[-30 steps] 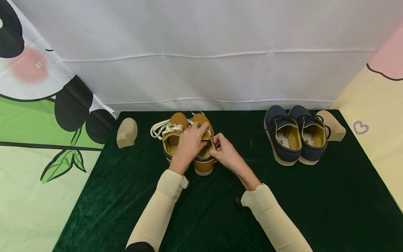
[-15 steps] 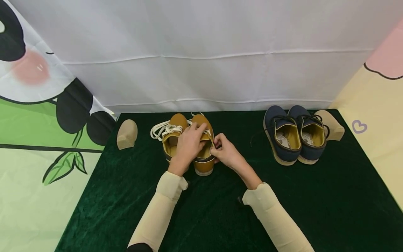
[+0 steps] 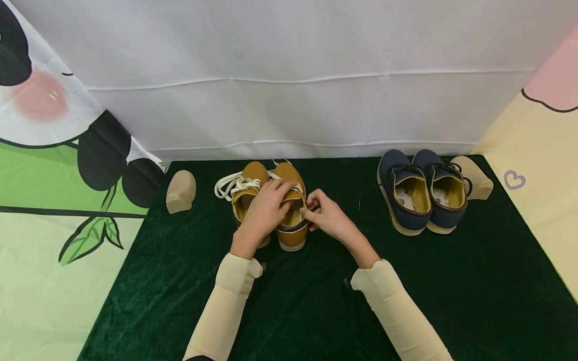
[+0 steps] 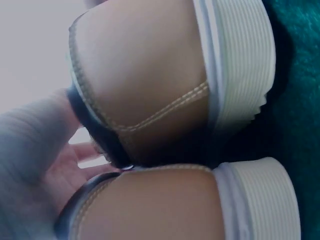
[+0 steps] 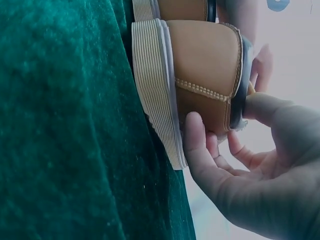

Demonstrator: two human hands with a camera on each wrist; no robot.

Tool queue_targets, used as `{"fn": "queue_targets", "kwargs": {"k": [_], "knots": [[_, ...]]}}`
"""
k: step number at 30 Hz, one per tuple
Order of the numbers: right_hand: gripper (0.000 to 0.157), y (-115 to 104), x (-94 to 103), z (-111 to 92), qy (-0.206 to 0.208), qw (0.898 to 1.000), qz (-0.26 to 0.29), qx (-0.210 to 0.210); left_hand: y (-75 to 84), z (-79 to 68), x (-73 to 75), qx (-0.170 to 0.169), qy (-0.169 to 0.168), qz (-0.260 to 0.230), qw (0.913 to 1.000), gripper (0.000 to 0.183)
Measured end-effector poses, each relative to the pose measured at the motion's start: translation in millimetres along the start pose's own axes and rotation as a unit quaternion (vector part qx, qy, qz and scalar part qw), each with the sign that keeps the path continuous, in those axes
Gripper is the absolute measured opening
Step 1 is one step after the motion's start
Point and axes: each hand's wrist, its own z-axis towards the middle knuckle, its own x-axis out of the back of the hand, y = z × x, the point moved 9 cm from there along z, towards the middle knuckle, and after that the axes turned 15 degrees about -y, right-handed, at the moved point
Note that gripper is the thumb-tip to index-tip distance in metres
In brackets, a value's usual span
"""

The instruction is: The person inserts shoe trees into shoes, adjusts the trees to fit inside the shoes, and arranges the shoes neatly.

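Observation:
Two tan lace-up shoes stand side by side with heels toward me in the head view. My right hand (image 3: 328,214) pinches the right side of the collar of the right tan shoe (image 3: 292,239); in the right wrist view the thumb is at the dark rim, fingers along the outside. My left hand (image 3: 264,213) reaches across the left tan shoe (image 3: 255,173), its thumb in the right shoe's opening and its fingers near the tongue. The left wrist view has that thumb at the right shoe's dark collar (image 4: 95,122). White laces (image 3: 245,185) cross the left shoe; the left fingertips are partly hidden.
Two navy lace-up shoes (image 3: 403,195) stand at the right on the green cloth (image 3: 316,311). A beige block-like form (image 3: 474,178) lies beside them, and a similar beige form (image 3: 181,192) lies at the far left. A white cloth wall (image 3: 316,110) rises behind.
My left hand has shifted slightly left and down, its thumb reaching further into the right tan shoe. The right hand stays at the collar, its wrist slightly farther right. The shoes stay in place.

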Motion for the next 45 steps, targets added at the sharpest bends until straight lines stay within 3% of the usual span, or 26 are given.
{"fn": "queue_targets", "kwargs": {"k": [9,16,23,29,33,45], "knots": [[0.029,-5.3,6.3,-1.0,-0.010,0.997,-0.077,0.030,1.8,-11.6,11.9,-0.025,0.023,-0.035,0.9988,0.043],[0.025,-12.6,12.0,-6.0,-0.001,0.987,-0.153,0.053,2.4,-17.0,17.2,-0.045,0.030,-0.045,0.9975,0.039],[0.017,-20.3,16.7,-12.4,0.013,0.975,-0.209,0.077,-3.4,-27.5,36.7,-0.058,0.088,-0.081,0.9911,0.029],[0.019,-23.8,27.2,-16.6,0.025,0.969,-0.234,0.073,-17.9,-39.9,55.6,-0.044,0.152,-0.077,0.9844,0.024],[0.022,-22.9,36.0,-19.9,0.031,0.969,-0.238,0.065,-32.9,-45.8,63.3,-0.029,0.177,-0.075,0.9809,0.023],[0.023,-20.2,68.3,-35.8,0.070,0.970,-0.229,0.047,-82.0,-66.8,74.9,0.070,0.201,-0.075,0.9741,0.022]]}}
